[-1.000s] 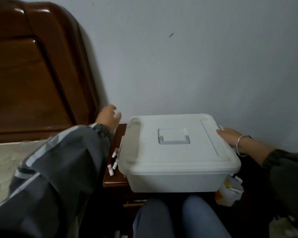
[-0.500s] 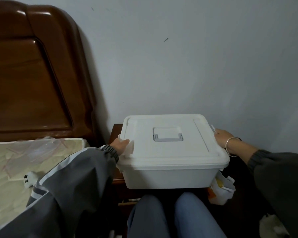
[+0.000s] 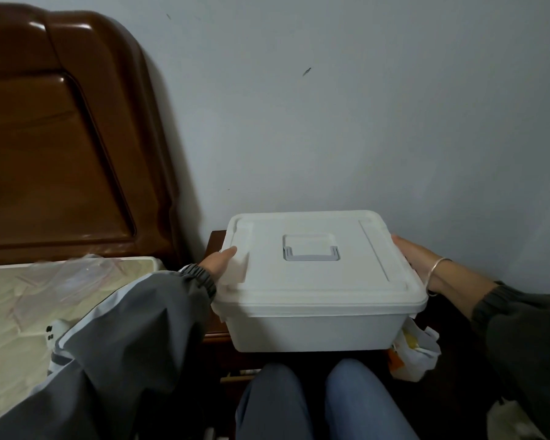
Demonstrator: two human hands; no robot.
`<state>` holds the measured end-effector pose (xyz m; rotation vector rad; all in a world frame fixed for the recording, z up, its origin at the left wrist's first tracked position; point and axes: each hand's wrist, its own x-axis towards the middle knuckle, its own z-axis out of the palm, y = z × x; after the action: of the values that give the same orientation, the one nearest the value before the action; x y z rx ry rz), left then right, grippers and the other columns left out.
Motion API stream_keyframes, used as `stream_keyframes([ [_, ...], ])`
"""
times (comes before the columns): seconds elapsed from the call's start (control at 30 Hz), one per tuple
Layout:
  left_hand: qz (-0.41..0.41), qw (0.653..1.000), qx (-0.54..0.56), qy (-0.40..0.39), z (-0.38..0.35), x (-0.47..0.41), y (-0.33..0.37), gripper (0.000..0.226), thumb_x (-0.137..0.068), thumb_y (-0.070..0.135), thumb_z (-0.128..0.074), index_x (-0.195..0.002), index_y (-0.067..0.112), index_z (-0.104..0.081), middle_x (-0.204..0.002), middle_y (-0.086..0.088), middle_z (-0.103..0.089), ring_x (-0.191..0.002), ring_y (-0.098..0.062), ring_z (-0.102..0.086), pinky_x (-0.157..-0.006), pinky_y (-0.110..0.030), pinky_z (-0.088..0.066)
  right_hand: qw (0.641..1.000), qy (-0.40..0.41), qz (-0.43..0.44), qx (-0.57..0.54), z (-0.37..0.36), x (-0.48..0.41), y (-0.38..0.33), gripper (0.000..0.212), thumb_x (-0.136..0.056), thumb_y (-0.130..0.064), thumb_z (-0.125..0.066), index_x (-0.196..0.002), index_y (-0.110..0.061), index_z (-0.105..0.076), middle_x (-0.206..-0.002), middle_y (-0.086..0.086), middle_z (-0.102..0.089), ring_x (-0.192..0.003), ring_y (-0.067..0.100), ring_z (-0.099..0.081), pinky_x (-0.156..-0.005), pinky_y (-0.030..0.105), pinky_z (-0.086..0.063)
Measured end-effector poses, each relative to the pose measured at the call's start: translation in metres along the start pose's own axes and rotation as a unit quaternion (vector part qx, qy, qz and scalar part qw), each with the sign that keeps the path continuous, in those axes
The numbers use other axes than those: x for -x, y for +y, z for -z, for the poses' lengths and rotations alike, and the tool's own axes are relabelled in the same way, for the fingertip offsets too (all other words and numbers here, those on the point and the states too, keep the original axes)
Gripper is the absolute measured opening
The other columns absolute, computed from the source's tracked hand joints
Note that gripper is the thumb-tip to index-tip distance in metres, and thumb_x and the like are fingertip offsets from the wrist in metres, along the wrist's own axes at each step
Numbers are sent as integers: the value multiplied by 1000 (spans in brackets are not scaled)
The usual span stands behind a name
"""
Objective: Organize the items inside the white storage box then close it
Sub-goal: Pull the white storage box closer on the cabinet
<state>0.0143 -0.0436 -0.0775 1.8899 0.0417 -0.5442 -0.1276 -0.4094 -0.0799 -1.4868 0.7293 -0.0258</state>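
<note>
The white storage box (image 3: pixel 315 325) stands on a dark wooden bedside table (image 3: pixel 216 242) right in front of me, its lid (image 3: pixel 315 271) down with a grey recessed handle (image 3: pixel 310 249) in the middle. My left hand (image 3: pixel 218 265) grips the left latch flap, thumb on top of the lid edge. My right hand (image 3: pixel 418 258), a silver bracelet on its wrist, holds the right edge of the lid, fingers curled round the side. The box's contents are hidden.
A brown wooden headboard (image 3: pixel 61 147) rises at the left above a pale mattress (image 3: pixel 16 315) with clear plastic bags (image 3: pixel 61 281). A white and orange bag (image 3: pixel 413 350) hangs beside the box's right front corner. My knees (image 3: pixel 315 398) are just below it. A grey wall stands behind.
My left hand came back from behind the table to the box's left latch and now grips it. The box sits further left on the table, covering the small tubes seen earlier.
</note>
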Motion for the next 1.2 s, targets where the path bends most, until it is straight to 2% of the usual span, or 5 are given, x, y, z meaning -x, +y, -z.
stream_keyframes([
  [0.23, -83, 996, 27, 12, 22, -9, 60, 53, -97, 35, -44, -136, 0, -44, -140, -21, -47, -128, -36, -45, -111, -46, -32, 990, -74, 36, -114, 9, -7, -25, 34, -95, -42, -48, -99, -13, -65, -83, 8, -70, -76, 23, -67, -70, 36, -57],
  [0.5, -240, 964, 71, 88, 42, -49, 149, 47, -84, 41, -43, -121, 15, -55, -138, -8, -50, -128, -27, -45, -112, -46, -32, 960, 125, 236, -86, 9, -42, -141, 12, -91, -31, -54, -83, -25, -61, -77, -6, -62, -69, 10, -58, -66, 29, -48],
  [0.67, -206, 966, 111, 106, 35, -106, 170, 58, -91, 48, -35, -143, 23, -36, -147, 1, -40, -135, -20, -38, -114, -43, -28, 944, 164, 286, -29, 1, -95, -174, 28, -91, -29, -52, -114, -16, -61, -106, -1, -59, -93, 15, -55, -83, 29, -42],
  [0.83, -217, 966, 119, 80, 15, -154, 166, 27, -93, 45, -26, -100, 45, -52, -112, 16, -53, -119, -17, -46, -96, -37, -37, 941, 172, 292, 4, -10, -146, -166, 17, -91, -26, -51, -105, -24, -61, -99, -5, -62, -85, 10, -59, -79, 24, -43],
  [1.2, -89, 990, 105, 7, -14, -230, 102, 67, -91, 66, -20, -147, 31, -25, -154, 11, -26, -142, -13, -24, -116, -43, -15, 951, 131, 262, 102, -20, -208, -119, 33, -99, -18, -43, -129, -9, -52, -116, 6, -57, -107, 18, -52, -94, 27, -36],
])
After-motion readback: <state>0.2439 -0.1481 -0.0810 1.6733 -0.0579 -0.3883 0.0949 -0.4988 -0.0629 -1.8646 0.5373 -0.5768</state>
